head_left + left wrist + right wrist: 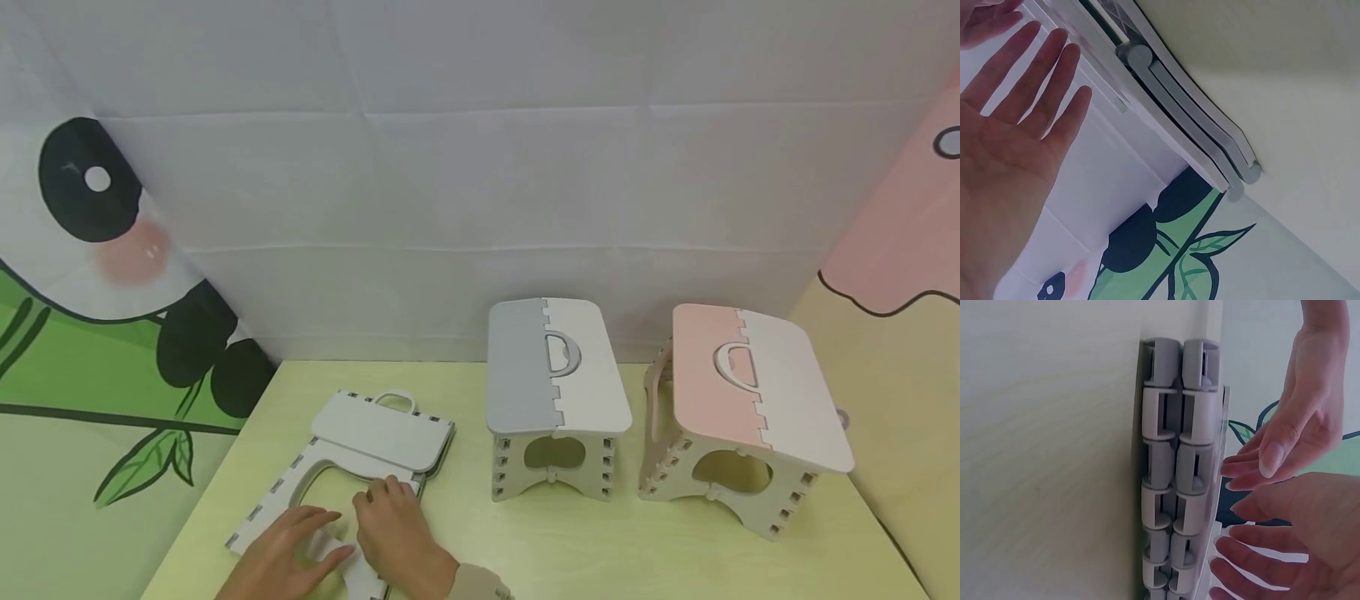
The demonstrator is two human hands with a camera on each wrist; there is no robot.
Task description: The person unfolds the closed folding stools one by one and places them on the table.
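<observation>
A white folding stool [390,437] lies folded flat on the table, its loop handle at the far end. Above the near part of that stool, my left hand [281,554] has its thumb and fingers spread apart. Straight fingers of the left hand [1010,144] show in the left wrist view, holding nothing. My right hand [397,533] is over the stool's right side; the right wrist view shows its fingers [1260,540] relaxed, with nothing held. Whether fingertips touch the panel is unclear. Grey and white hinge knuckles [1166,469] run along the stool's edge.
Two opened folding stools stand at the right of the table [465,533]: a grey and white one [592,367] and a pink and white one [708,375]. A white cloth [480,192] hangs behind, with cartoon-printed panels on both sides.
</observation>
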